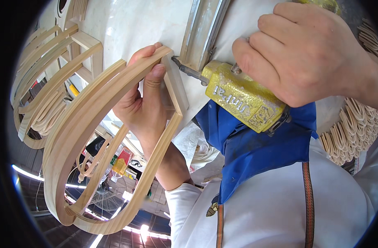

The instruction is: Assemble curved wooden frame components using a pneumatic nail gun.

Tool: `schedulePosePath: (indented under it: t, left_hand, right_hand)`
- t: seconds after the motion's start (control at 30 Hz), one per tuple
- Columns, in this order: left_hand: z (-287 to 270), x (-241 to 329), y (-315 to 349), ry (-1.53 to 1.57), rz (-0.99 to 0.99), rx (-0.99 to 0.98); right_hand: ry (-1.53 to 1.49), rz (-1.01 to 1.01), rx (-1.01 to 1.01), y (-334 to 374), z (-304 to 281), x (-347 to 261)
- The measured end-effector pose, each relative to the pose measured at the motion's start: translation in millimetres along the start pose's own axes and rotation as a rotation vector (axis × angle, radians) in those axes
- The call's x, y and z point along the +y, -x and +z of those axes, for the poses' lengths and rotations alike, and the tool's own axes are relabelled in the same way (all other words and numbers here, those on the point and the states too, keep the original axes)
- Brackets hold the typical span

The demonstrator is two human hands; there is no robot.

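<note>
1. The rounded wooden frame reaches from 11 o'clock, its squared end, down to 8 o'clock, where its long pale rails curve round.
2. The left hand, at 10 o'clock, pinches a rail of this frame beside the squared end: thumb laid over the near face, fingers wrapped behind.
3. The right hand, at 2 o'clock, is closed in a fist around the handle of a yellow nail gun; the handle is mostly hidden, and the index finger curls beside a small metal stud.
4. The nail gun's steel magazine runs up toward 12 o'clock. Its dark nose points at the frame's squared end; whether the two touch, I cannot tell.
5. At 10 o'clock, near the rim, stand more slatted wooden frames.
6. At 3 o'clock lies a stack of bent wooden strips.
7. At 4 o'clock hangs a blue apron over a white shirt.
8. Between 7 and 8 o'clock, a caged fan shows through the frame's opening.
</note>
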State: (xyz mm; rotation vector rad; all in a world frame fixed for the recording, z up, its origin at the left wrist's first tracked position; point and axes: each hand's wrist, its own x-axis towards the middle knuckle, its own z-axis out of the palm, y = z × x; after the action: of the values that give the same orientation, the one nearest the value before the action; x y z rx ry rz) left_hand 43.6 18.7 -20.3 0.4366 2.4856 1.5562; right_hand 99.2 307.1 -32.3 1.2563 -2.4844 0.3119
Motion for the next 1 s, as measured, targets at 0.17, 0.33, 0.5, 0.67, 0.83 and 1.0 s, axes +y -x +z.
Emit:
schedulePosePath:
  t: [0.17, 0.33, 0.5, 0.67, 0.83, 1.0]
  left_hand:
    - [3, 5, -1, -0.010, -0.009, 0.000]
    - [2, 4, 0, -0.012, -0.014, 0.002]
    - [3, 5, 0, -0.021, -0.007, -0.009]
    - [-1, 3, 1, -0.033, -0.010, -0.004]
    - [-2, 3, 0, -0.071, -0.018, -0.011]
    - [3, 7, 0, -0.005, -0.037, 0.004]
  right_hand:
    - [0.024, -0.021, 0.014, 3, -3, 1]
    - [0.027, -0.030, 0.022, 2, -1, 2]
    - [0.032, -0.029, 0.024, 4, -2, 5]
    - [0.050, -0.039, 0.040, 2, -3, 8]
    - [0.070, 0.101, -0.022, -4, -19, 13]
    - [-0.013, 0.357, -0.179, -13, -45, 45]
